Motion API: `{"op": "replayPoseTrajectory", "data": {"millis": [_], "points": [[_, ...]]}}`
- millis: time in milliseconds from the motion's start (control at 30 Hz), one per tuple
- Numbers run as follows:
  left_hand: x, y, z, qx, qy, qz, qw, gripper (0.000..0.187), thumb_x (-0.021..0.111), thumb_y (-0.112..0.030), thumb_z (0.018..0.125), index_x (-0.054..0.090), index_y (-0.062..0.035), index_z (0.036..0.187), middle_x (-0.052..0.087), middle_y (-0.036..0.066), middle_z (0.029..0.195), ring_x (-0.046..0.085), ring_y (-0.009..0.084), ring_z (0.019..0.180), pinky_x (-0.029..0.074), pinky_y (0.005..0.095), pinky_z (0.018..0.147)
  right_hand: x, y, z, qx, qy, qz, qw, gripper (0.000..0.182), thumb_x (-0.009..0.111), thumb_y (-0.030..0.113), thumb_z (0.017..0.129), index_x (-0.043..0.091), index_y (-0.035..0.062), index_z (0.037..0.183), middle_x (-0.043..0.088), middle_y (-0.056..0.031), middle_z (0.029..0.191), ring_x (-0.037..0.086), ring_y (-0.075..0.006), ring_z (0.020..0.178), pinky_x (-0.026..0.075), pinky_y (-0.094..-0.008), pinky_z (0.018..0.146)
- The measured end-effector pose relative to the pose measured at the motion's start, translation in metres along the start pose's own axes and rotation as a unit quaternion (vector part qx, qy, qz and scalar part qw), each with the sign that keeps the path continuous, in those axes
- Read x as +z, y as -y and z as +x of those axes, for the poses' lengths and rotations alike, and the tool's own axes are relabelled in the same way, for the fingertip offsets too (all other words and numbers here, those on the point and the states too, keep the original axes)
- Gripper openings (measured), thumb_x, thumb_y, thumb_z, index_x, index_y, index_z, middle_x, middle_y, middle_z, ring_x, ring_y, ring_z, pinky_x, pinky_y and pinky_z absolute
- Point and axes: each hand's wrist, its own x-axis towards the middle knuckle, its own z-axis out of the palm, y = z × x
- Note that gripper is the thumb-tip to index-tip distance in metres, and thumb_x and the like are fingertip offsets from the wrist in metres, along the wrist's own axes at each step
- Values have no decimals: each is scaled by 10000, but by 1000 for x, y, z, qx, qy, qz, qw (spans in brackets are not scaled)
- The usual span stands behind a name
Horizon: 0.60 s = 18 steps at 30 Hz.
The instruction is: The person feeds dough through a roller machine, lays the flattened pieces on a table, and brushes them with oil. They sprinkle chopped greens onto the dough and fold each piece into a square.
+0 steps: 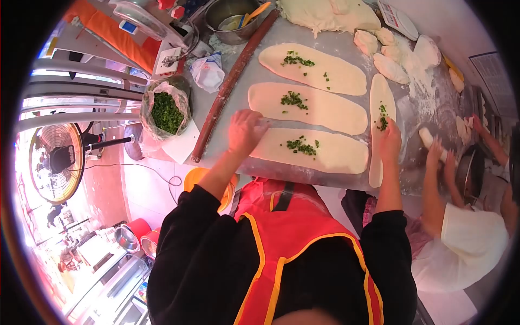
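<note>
Three long flat pieces of dough lie side by side: a far one [319, 67], a middle one [330, 111] and a near one [338, 154], each with chopped greens on it. My left hand [246, 131] is at the left ends of the middle and near pieces, fingers bent together; what it pinches, if anything, is too small to tell. A narrower dough strip [376, 157] with greens [383, 116] lies crosswise on the right. Over this strip is my right hand [390, 142], its fingers curled down at the greens; whether they hold anything is hidden.
A long rolling pin [230, 89] lies left of the dough. Farther left is a bag of chopped greens [167, 112]. A metal pot [230, 21], a dough mass [330, 16] and a scale [398, 20] stand at the back. Another person's hands [434, 154] handle dough at right.
</note>
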Motion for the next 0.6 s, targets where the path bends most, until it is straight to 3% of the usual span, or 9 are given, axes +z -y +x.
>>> {"op": "replayPoseTrajectory", "data": {"millis": [233, 467, 567, 600], "points": [[16, -17, 0, -81, 29, 36, 996, 121, 687, -136, 712, 642, -80, 810, 619, 61, 848, 548, 267, 913, 408, 381, 827, -8, 11, -8, 9, 13, 20, 1000, 327, 460, 8, 877, 540, 20, 1194, 550, -159, 1216, 497, -326, 1133, 401, -393, 961], [23, -23, 32, -33, -7, -17, 999, 50, 631, -99, 744, 639, -75, 787, 609, 59, 815, 550, 271, 859, 429, 394, 781, -9, 20, -10, -39, -42, 45, 997, 355, 451, 39, 894, 485, 16, 1246, 490, -179, 1286, 435, -327, 1216, 364, -395, 1012], [36, -9, 46, -5, -16, 5, 1000, 104, 609, -81, 761, 655, -60, 853, 622, 80, 863, 553, 286, 887, 437, 390, 803, 4, 9, -1, -79, 35, -114, 990, 389, 444, 59, 902, 439, 8, 1288, 450, -194, 1322, 389, -336, 1258, 325, -399, 1048], [35, -2, 47, 1, -18, 4, 1000, 136, 600, -76, 770, 658, -52, 891, 625, 94, 893, 554, 293, 898, 437, 390, 819, 5, 4, 1, -77, 16, -67, 995, 400, 448, 65, 903, 425, 4, 1298, 444, -200, 1326, 381, -346, 1261, 317, -405, 1053]]}}
